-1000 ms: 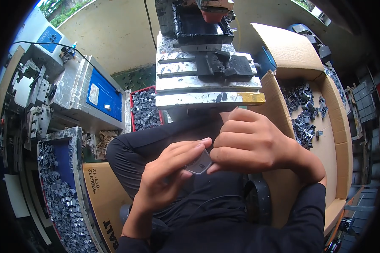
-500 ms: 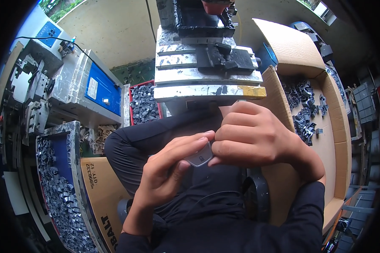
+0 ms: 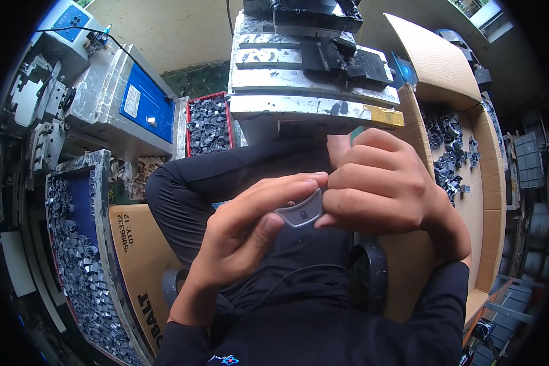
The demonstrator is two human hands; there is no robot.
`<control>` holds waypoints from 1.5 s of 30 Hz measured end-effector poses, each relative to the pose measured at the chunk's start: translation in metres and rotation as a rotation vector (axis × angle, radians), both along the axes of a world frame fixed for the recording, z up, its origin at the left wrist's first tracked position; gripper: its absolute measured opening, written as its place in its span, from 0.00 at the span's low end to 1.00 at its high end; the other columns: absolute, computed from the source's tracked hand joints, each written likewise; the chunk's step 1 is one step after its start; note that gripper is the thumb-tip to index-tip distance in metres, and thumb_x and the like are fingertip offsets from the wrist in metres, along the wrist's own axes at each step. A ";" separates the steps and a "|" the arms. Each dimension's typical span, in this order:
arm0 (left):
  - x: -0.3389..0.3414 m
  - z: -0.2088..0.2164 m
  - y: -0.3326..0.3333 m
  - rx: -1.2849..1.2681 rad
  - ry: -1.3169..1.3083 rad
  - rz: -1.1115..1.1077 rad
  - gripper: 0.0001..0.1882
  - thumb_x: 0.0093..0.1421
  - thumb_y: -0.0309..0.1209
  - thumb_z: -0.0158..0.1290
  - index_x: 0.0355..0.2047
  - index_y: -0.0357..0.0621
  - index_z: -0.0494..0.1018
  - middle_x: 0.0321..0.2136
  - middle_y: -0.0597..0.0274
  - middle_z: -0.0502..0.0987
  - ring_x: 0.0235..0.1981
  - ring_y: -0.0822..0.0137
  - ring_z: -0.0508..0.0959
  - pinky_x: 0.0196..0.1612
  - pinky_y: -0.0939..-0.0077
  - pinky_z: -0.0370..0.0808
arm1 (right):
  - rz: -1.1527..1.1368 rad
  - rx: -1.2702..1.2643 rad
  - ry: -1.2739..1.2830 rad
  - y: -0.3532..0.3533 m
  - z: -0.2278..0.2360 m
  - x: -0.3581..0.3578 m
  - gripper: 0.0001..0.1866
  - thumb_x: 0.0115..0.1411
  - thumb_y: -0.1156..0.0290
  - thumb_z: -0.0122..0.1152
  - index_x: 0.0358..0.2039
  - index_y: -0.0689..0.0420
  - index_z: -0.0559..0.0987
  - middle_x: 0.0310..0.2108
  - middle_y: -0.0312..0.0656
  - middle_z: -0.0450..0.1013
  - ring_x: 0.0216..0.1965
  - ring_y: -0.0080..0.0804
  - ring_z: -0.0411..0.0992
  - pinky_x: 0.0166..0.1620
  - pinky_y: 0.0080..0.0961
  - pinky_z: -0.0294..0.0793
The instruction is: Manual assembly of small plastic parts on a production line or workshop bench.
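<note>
Above my lap, both hands meet at a small curved grey plastic part with a padlock symbol on its face. My left hand is closed on its left side, fingers stretched over the top and thumb below. My right hand has its fingers curled in, with the thumb against the part's right end. Those curled fingers hide that end, and I cannot tell whether something else is inside them.
A metal machine bed carrying a black fixture stands ahead. To the left are a red-edged crate, a parts tray and a blue-panelled machine. An open cardboard box with dark parts stands on the right.
The grey part has shifted slightly right and upward in view, its padlock face showing more fully. Both hands keep nearly the same hold. The surroundings have shifted as my head moved.
</note>
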State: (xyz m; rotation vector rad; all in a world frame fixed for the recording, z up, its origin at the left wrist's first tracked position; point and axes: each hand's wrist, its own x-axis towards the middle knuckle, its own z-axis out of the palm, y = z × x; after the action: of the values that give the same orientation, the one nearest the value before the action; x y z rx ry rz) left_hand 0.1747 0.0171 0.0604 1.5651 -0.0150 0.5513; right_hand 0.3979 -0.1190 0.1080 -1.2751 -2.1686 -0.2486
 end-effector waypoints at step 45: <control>-0.001 -0.006 0.002 -0.059 -0.002 -0.065 0.19 0.74 0.31 0.59 0.59 0.31 0.84 0.55 0.47 0.87 0.53 0.50 0.85 0.61 0.57 0.80 | 0.027 -0.112 0.091 -0.007 0.012 -0.007 0.15 0.57 0.56 0.84 0.33 0.51 0.88 0.23 0.30 0.76 0.26 0.29 0.74 0.37 0.30 0.72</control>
State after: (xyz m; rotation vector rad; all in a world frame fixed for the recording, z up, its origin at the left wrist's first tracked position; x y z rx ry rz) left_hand 0.1738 0.0188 0.0549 1.5012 -0.0504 0.4979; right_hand 0.3910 -0.1262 0.1198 -1.2909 -2.1457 -0.0577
